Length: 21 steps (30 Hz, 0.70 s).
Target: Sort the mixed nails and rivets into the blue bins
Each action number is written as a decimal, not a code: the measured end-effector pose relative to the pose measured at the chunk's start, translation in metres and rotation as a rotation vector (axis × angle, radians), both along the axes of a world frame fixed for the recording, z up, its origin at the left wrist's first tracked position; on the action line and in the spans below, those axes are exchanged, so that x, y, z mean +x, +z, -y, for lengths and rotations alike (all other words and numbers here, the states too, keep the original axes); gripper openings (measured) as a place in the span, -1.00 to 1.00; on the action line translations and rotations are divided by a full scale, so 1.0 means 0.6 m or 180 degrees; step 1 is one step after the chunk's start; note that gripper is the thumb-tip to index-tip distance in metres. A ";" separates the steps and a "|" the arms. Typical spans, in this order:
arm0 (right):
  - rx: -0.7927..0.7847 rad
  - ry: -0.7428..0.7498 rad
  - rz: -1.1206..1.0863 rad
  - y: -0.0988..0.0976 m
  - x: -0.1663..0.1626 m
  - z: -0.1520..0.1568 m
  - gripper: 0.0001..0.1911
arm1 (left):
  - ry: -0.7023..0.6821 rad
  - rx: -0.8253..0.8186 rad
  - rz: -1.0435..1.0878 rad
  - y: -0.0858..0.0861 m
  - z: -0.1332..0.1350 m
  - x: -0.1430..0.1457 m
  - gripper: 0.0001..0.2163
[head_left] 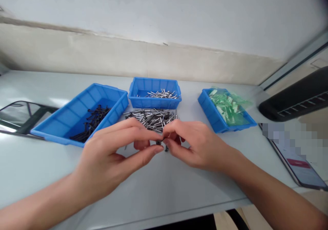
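My left hand [112,153] and my right hand [193,143] meet fingertip to fingertip just above the table, pinching a small dark fastener [159,142] between them. Which hand carries its weight I cannot tell; both touch it. Right behind the fingers lies a loose pile of silver nails [151,118] on the pale table [38,161].
Three blue bins stand behind: a large one [64,120] with black screws [92,120] at left, a small one [143,102] with silver nails [162,94] in the middle, one [212,119] with green packets [228,107] at right. A phone [299,165] lies at right, the table edge is near me.
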State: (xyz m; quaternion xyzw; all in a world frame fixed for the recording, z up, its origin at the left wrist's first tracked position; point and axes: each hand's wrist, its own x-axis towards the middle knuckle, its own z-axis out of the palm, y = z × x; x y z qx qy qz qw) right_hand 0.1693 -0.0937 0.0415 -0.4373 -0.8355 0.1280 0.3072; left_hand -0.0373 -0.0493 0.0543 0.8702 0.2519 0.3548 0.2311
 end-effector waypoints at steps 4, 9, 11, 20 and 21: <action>0.0060 0.0040 0.0078 0.000 -0.001 0.002 -0.95 | -0.0086 0.0063 -0.0080 -0.001 0.000 -0.003 -0.93; -0.0069 0.0160 0.0191 -0.003 -0.003 0.002 -0.95 | -0.0140 -0.0031 -0.0150 -0.008 0.004 -0.008 -0.89; -0.0087 0.0196 0.0225 -0.004 -0.003 0.002 -0.96 | -0.0190 0.0031 -0.0141 -0.010 0.005 -0.007 -0.88; -0.0085 0.0296 0.0309 -0.003 -0.009 0.002 -0.96 | -0.0281 0.0360 -0.0167 -0.007 0.005 -0.002 -0.90; -0.0074 0.0296 0.0302 -0.003 -0.009 0.002 -0.96 | -0.0301 0.0379 -0.0160 -0.007 0.004 -0.002 -0.89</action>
